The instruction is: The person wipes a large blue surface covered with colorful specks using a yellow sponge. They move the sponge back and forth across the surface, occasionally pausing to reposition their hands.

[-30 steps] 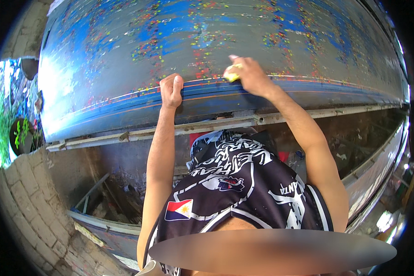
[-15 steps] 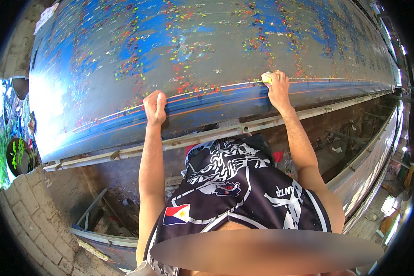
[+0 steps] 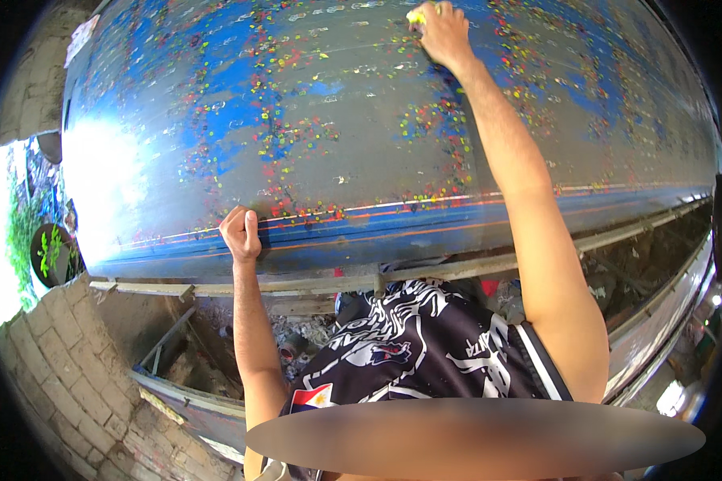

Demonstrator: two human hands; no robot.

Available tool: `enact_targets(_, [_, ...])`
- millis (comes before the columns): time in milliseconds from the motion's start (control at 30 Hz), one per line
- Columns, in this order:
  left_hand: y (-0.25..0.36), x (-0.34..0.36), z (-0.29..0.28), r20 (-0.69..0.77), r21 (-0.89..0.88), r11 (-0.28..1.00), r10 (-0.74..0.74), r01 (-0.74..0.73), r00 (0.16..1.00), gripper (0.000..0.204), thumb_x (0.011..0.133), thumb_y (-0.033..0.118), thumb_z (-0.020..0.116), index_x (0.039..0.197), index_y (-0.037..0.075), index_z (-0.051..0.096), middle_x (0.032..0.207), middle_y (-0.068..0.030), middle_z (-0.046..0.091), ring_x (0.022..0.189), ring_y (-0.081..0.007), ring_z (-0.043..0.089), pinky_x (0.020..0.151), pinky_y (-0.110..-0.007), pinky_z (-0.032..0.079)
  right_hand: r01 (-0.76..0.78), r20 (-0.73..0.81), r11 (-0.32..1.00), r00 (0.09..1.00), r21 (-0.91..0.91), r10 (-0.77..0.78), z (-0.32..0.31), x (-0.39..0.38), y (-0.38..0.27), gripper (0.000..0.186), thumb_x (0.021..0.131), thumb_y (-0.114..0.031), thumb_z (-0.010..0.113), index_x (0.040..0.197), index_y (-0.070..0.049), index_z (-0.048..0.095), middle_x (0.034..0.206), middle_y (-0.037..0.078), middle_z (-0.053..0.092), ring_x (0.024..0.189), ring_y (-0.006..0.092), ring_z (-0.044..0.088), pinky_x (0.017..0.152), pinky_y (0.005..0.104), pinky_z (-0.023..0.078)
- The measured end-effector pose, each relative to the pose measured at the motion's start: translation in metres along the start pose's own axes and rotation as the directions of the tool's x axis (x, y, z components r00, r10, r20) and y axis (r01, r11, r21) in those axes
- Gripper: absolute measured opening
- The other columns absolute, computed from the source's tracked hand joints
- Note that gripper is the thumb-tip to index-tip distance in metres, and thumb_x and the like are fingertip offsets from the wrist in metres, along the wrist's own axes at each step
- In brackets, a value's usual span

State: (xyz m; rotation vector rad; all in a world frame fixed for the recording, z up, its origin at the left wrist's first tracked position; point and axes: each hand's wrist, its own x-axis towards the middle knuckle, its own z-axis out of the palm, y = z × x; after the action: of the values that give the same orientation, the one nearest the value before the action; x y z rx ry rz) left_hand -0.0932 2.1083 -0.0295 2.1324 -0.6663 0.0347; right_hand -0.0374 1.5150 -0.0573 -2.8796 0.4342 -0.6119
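A long table surface, grey with worn blue patches and many red, yellow and green paint specks, stretches out before me. Far out over it, my right hand presses a small yellow-and-white wad against the surface; cloth or sponge, I cannot tell which. My right arm is stretched well forward. Closed into a fist, my left hand rests near the table's front edge, beside the blue band with orange and white lines. Nothing shows in the fist.
A metal rail runs along the table's near side, close to my body. Below it lies a cluttered gap with debris. A brick floor is at the left, with a potted plant beyond. Another long table edges the right.
My right hand has moved far forward and a little left across the table with the wad. My left fist sits slightly lower and further left in the picture; the view has shifted too.
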Motion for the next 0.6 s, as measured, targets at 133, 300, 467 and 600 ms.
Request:
enact_targets(133, [0.009, 0.0, 0.004, -0.027, 0.119, 0.993, -0.008, 0.011, 1.0, 0.046, 0.101, 0.021, 0.068, 0.067, -0.001, 0.048, 0.064, -0.0137, 0.043, 0.055, -0.0291, 0.042, 0.055, -0.044, 0.033, -0.105, -0.027, 0.993, 0.994, -0.06, 0.103, 0.022, 0.097, 0.005, 0.024, 0.097, -0.019, 0.067, 0.119, -0.013, 0.071, 0.119, 0.021, 0.068, 0.119, 0.0455, 0.063, 0.093, 0.0629, 0.054])
enact_targets(300, [0.011, 0.001, 0.005, -0.049, 0.205, 0.979, 0.009, 0.001, 0.999, 0.046, 0.098, 0.02, 0.073, 0.065, 0.001, 0.046, 0.064, -0.0143, 0.039, 0.052, -0.0325, 0.041, 0.053, -0.044, 0.033, -0.08, -0.076, 0.996, 0.994, -0.051, 0.076, 0.047, 0.137, -0.057, 0.026, 0.097, -0.022, 0.066, 0.12, -0.01, 0.073, 0.118, 0.021, 0.068, 0.113, 0.0453, 0.066, 0.091, 0.0616, 0.054])
enact_targets(467, [0.009, 0.001, 0.006, -0.063, 0.25, 0.968, 0.005, 0.011, 0.998, 0.047, 0.098, 0.021, 0.075, 0.065, 0.003, 0.046, 0.065, -0.0145, 0.042, 0.053, -0.0355, 0.046, 0.053, -0.046, 0.036, 0.104, -0.158, 0.958, 0.985, 0.267, -0.062, 0.104, 0.149, -0.222, 0.022, 0.096, -0.017, 0.062, 0.106, -0.007, 0.079, 0.109, 0.023, 0.072, 0.109, 0.0427, 0.069, 0.091, 0.0576, 0.054])
enact_targets(600, [0.009, 0.001, 0.007, -0.053, 0.312, 0.95, 0.013, 0.004, 0.999, 0.05, 0.099, 0.023, 0.075, 0.065, 0.003, 0.045, 0.065, -0.0144, 0.041, 0.054, -0.0359, 0.046, 0.053, -0.046, 0.036, 0.304, -0.05, 0.924, 0.952, 0.231, -0.301, 0.116, 0.101, -0.332, 0.031, 0.107, -0.027, 0.059, 0.128, -0.018, 0.079, 0.127, 0.02, 0.068, 0.121, 0.0409, 0.066, 0.101, 0.0586, 0.05])
